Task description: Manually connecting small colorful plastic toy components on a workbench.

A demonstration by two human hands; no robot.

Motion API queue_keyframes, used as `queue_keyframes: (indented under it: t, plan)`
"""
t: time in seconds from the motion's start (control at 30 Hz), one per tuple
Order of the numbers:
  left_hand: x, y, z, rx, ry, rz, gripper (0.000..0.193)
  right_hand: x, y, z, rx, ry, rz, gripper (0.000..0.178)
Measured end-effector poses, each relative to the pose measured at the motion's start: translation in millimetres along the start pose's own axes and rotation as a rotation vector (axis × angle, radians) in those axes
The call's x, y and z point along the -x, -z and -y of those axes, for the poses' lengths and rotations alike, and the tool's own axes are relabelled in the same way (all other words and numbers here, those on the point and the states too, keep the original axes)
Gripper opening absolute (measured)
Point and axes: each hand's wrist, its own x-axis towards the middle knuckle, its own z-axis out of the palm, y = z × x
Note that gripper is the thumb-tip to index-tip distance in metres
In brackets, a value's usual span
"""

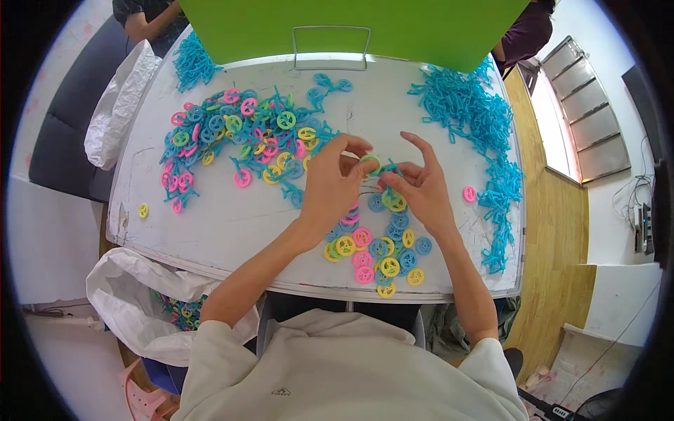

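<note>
My left hand (328,184) pinches a small light-green plastic wheel (371,165) between thumb and fingers. Touching that wheel is a small blue plastic stem (390,169), gripped by my right hand (425,191), whose index finger sticks up. Whether stem and wheel are joined is too small to tell. Below both hands lie loose wheels in pink, yellow and blue (362,258) on the white table (232,242). To the left spreads a heap of coloured wheels with blue stems attached (242,130).
Loose blue stems (467,105) are piled along the right edge, with another small pile (193,63) far left. A green panel (358,24) stands across the back. An open white sack (133,305) holding coloured pieces is at lower left. People sit beyond the table.
</note>
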Motion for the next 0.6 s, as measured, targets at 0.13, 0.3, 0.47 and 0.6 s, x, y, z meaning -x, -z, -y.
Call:
queue_keyframes:
  t: [0.13, 0.3, 0.47, 0.6]
  plan:
    - [-4.1, 3.3, 8.1, 0.198, 0.021, 0.140, 0.020, -1.8, 4.1, 1.1, 0.266, 0.096, -0.079, 0.021]
    - [-2.4, 2.9, 2.9, 0.270, 0.094, 0.180, 0.024, -2.2, 2.1, -2.9, 0.207, 0.103, -0.133, 0.020]
    - [0.8, 1.4, 5.8, 0.234, 0.118, 0.133, 0.026, -0.7, -4.6, -2.0, 0.178, 0.013, -0.161, 0.022]
    - [4.8, -3.1, 6.1, 0.204, 0.082, 0.088, 0.025, 0.7, -7.5, -7.5, 0.126, -0.024, -0.184, 0.023]
